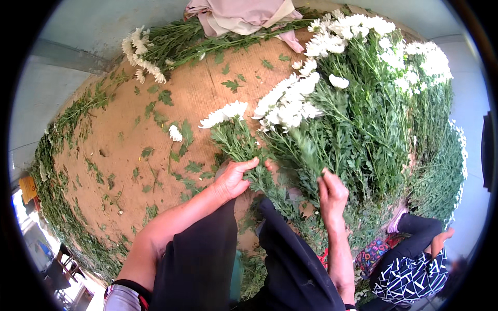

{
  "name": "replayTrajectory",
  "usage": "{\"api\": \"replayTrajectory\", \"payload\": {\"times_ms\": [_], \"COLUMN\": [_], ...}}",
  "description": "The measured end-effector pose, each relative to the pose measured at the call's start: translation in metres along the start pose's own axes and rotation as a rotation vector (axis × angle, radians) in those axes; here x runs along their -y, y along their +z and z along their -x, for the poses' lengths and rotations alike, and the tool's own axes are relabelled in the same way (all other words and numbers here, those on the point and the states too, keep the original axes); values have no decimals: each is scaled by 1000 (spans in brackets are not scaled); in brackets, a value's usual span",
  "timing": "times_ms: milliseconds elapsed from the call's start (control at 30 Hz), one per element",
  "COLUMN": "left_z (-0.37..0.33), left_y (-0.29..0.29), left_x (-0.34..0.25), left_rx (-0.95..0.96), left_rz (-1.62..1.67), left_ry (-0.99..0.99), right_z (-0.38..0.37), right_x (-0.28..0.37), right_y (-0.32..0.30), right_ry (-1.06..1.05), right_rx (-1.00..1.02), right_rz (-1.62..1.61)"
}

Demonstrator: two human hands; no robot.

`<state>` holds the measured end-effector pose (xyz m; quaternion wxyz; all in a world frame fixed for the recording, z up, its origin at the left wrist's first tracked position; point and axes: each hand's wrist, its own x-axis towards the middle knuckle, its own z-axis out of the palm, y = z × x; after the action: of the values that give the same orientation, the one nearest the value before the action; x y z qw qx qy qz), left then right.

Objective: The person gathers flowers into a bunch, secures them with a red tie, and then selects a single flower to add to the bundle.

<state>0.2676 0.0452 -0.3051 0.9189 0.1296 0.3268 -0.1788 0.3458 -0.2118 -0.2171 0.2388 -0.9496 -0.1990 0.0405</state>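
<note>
My left hand (234, 179) is closed around the leafy stems of a small bunch of white chrysanthemums (226, 115), with the blooms pointing away from me. To the right, my right hand (332, 191) is closed, thumb against fingers, on a green chrysanthemum stem (307, 150) whose leaves are smeared by motion. Its flower end cannot be told apart from the blooms behind. Just beyond that hand lies a large heap of white chrysanthemums (358, 109), heads at the far side and leafy stems toward me.
Brown cardboard (202, 78) covers the ground, strewn with loose leaves and a single white bloom (175, 133). More cut chrysanthemums (142, 54) lie at the far left beside a pink cloth (238, 15). Another person (412, 274) in a patterned top sits at lower right. Green trimmings pile along the left edge.
</note>
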Motion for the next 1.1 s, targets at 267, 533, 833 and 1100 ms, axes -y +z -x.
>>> {"api": "replayTrajectory", "payload": {"times_ms": [267, 533, 833, 1100], "left_z": [1, 2, 12, 25], "left_y": [-12, -12, -10, -30], "left_x": [9, 11, 0, -4], "left_rx": [-109, 56, -45, -108], "left_rz": [-10, -30, -82, -33], "left_ry": [35, 69, 37, 92], "right_z": [68, 73, 4, 34], "right_x": [29, 37, -34, -52], "right_y": [64, 74, 48, 27], "right_ry": [183, 190, 61, 125], "right_rx": [124, 287, 101, 159], "right_rz": [-379, -316, 246, -127]}}
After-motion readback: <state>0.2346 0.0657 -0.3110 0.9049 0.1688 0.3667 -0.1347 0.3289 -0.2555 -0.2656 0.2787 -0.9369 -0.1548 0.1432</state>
